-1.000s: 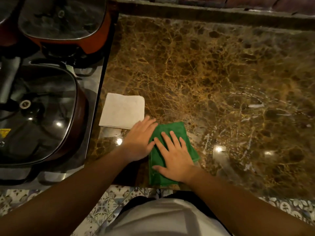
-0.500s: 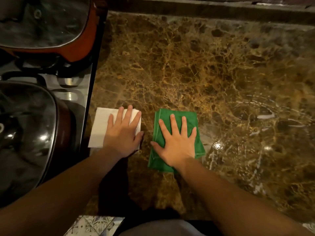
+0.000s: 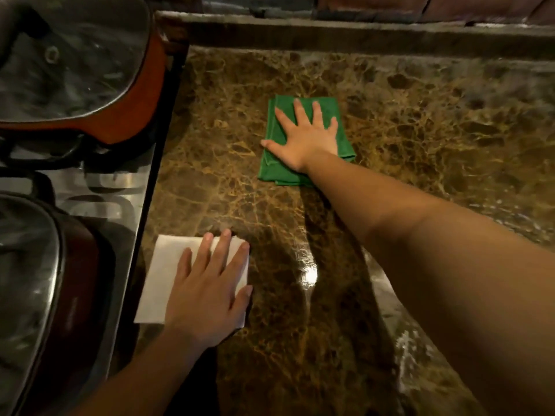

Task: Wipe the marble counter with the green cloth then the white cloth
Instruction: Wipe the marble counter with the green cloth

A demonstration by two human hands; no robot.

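The folded green cloth [image 3: 271, 171] lies flat on the brown marble counter [image 3: 420, 130], toward the back. My right hand [image 3: 306, 136] presses on it, palm down, fingers spread, arm stretched forward. The folded white cloth [image 3: 160, 280] sits at the counter's near left, beside the stove edge. My left hand [image 3: 207, 292] lies flat on its right half with fingers apart. The two cloths are well apart from each other.
A steel stovetop [image 3: 120, 187] borders the counter on the left, carrying an orange-red pot with a glass lid [image 3: 135, 94] and a darker lidded pot [image 3: 36, 280]. A raised stone ledge [image 3: 330, 34] runs along the back. Wet streaks [image 3: 414, 355] shine at the near right.
My right hand has slid the green cloth forward and away from me across the marble. My left hand has stayed on the white cloth, which it reached earlier.
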